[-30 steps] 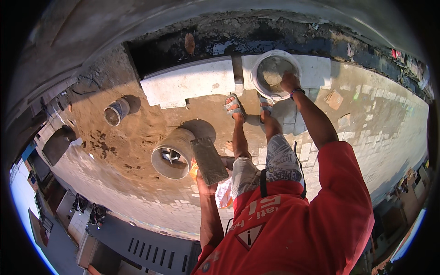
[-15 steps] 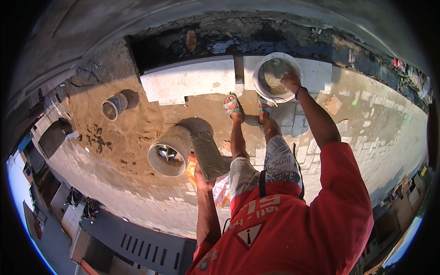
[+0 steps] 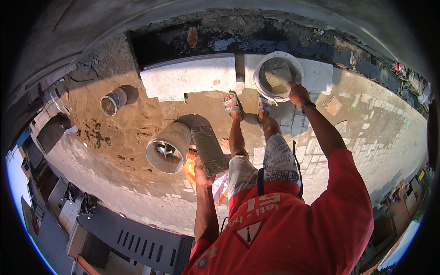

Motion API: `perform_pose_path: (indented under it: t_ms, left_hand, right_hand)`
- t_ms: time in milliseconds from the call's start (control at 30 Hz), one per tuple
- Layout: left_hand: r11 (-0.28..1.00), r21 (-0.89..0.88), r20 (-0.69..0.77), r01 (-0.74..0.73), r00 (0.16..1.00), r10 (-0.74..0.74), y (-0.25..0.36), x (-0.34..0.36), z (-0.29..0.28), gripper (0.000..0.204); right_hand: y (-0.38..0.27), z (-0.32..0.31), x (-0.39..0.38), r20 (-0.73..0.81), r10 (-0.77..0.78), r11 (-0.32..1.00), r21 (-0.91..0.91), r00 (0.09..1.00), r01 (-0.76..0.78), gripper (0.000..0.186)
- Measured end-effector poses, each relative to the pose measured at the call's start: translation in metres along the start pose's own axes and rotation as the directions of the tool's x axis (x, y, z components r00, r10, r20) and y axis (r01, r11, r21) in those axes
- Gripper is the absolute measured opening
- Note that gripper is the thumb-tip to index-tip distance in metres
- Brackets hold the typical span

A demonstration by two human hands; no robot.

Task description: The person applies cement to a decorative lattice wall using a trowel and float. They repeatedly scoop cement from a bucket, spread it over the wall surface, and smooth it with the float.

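Note:
My left hand (image 3: 203,175) is closed on the near end of a flat, grey, rectangular mortar board (image 3: 207,145), held out beside my left leg. How the fingers grip underneath is hidden. Over the right rim of a white bucket (image 3: 260,85), my right hand (image 3: 299,95) is closed around the handle end of a trowel. Its mortar-coated blade (image 3: 281,77) lies inside the bucket, against wet grey mortar (image 3: 270,68). The handle itself is mostly covered by my fingers.
Left of the board lies a large bucket (image 3: 181,137) with metal pieces inside. A smaller bucket (image 3: 120,97) is on the sandy ground farther left. Pale slabs (image 3: 192,75) border a dark wet ditch (image 3: 256,39). An orange-and-white bag (image 3: 190,166) is beside my left hand.
My right hand has drawn back from inside the bucket to its right rim, uncovering the trowel's blade. The left hand and board have barely shifted.

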State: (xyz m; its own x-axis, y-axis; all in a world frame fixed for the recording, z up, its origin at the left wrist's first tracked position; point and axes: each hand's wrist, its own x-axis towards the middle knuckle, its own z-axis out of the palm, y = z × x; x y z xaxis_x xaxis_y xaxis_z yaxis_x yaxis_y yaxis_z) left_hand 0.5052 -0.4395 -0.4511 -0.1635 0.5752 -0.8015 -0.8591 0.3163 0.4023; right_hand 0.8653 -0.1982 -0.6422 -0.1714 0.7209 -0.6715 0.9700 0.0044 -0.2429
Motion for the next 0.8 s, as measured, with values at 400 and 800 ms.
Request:
perform_pose_path:
  t_ms: [400, 800]
  left_hand:
    - [0.997, -0.028, -0.028, 0.073, 0.997, -0.073, -0.007, -0.001, -0.019, 0.039]
    - [0.998, 0.048, 0.016, 0.043, 0.999, -0.044, -0.009, -0.005, 0.002, 0.044]
  right_hand:
    - [-0.003, 0.038, 0.023, -0.04, -0.163, 0.973, -0.175, 0.986, 0.153, 0.023]
    - [0.018, 0.029, 0.052, 0.25, 0.076, 0.836, 0.511, 0.965, -0.198, 0.057]
